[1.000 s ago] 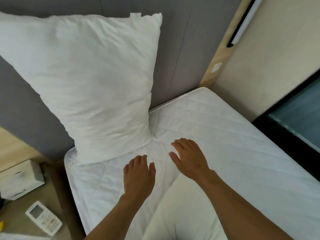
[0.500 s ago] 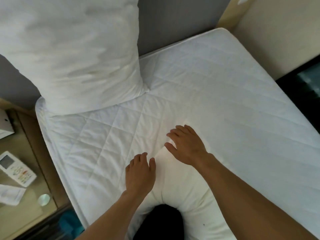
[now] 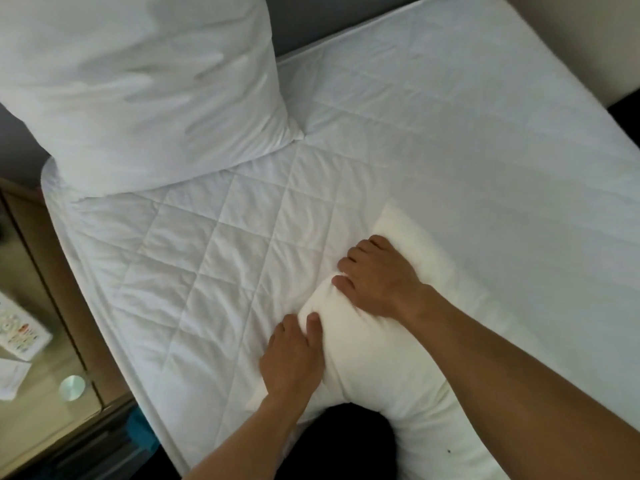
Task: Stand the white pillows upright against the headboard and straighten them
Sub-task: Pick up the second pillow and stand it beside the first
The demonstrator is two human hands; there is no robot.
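Note:
One white pillow (image 3: 145, 91) stands upright at the top left, leaning on the grey headboard (image 3: 298, 26). A second white pillow (image 3: 377, 362) lies flat on the quilted mattress (image 3: 214, 271) close to me, its far edge bunched up. My left hand (image 3: 294, 358) grips that edge from the left, with the thumb pressed into the fabric. My right hand (image 3: 377, 275) grips the same edge further right, fingers curled over it. The near part of this pillow runs under my arms and out of view.
A bedside table (image 3: 38, 341) stands left of the bed with a remote control (image 3: 17, 330), a paper and a small round metal lid on it. The bare mattress stretches to the right toward a beige wall (image 3: 588, 36).
Both hands have dropped from hovering open above the bed onto the flat pillow and closed on its far edge. The view has tilted downward, so less of the headboard shows.

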